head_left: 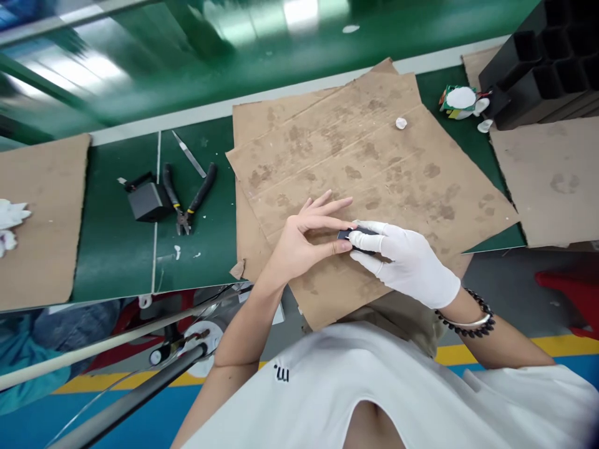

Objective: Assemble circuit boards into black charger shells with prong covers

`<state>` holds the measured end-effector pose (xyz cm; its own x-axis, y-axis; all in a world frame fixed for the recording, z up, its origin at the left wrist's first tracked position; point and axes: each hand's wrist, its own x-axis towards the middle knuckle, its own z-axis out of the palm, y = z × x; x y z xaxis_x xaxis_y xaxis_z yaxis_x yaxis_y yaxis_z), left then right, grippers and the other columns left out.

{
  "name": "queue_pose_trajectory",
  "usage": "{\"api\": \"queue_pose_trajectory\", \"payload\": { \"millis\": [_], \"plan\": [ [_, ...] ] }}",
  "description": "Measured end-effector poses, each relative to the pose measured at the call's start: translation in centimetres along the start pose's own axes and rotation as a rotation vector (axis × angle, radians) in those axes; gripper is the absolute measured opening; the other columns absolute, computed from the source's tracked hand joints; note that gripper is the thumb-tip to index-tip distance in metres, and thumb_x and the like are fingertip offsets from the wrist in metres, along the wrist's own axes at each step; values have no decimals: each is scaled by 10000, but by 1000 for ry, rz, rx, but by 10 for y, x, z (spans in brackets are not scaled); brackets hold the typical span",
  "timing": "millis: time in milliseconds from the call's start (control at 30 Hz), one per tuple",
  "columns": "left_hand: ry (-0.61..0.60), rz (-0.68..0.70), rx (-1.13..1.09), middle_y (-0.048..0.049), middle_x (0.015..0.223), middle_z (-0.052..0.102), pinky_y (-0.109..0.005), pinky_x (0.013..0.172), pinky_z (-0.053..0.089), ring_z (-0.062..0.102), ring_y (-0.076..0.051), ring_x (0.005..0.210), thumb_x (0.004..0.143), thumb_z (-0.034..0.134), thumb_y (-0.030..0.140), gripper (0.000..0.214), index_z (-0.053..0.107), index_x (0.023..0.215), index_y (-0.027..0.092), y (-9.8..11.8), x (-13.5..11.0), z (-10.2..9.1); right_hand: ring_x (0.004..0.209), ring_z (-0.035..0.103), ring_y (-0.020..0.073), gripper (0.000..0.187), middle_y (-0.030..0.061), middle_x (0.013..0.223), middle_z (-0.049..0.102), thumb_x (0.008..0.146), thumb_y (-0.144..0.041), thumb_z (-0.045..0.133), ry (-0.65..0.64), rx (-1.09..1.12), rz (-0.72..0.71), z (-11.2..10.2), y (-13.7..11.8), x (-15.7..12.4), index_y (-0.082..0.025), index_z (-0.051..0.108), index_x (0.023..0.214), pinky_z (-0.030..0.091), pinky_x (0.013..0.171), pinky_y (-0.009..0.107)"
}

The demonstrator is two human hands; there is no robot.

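Observation:
My bare left hand (pixel 311 236) pinches the near end of a small black box (pixel 345 235) between thumb and index finger, its other fingers stretched out. In a white glove, my right hand (pixel 397 255) wraps over the other end of that box. Most of the box is hidden beneath the gloved fingers. Both hands are above a stained cardboard sheet (pixel 337 168). A white crumpled scrap (pixel 401 123) lies farther back on the cardboard.
To the left are diagonal cutters (pixel 185 215), metal tweezers (pixel 189 154) and a black case with a lead (pixel 150 201). At right stand stacked black casings (pixel 528 87) beside a circuit board assembly (pixel 459 101). White gloves (pixel 12 218) lie far left.

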<state>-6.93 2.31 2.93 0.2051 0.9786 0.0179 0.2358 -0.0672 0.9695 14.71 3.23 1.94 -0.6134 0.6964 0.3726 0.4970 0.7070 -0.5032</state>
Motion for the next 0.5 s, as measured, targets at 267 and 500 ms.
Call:
{"api": "queue_pose_trajectory", "payload": {
  "millis": [267,500],
  "plan": [
    [16,-3,-67,-62,1197,784,-587,1336,16,694,-304,1246,802,861,377,320,793,1098,276,-2,-6,7,1021,778,201,213,39,1239,765,987,-210,604,105,14,10,-4,-6,1,-264,722,1156,642,793,285],
    [40,-24,-49,-50,1149,798,-592,1334,88,699,-324,1234,773,884,394,310,816,1057,290,-2,-4,6,941,782,207,227,36,1212,773,993,-217,567,44,-83,22,-7,-10,6,-269,728,1143,601,637,279]
  ]
}}
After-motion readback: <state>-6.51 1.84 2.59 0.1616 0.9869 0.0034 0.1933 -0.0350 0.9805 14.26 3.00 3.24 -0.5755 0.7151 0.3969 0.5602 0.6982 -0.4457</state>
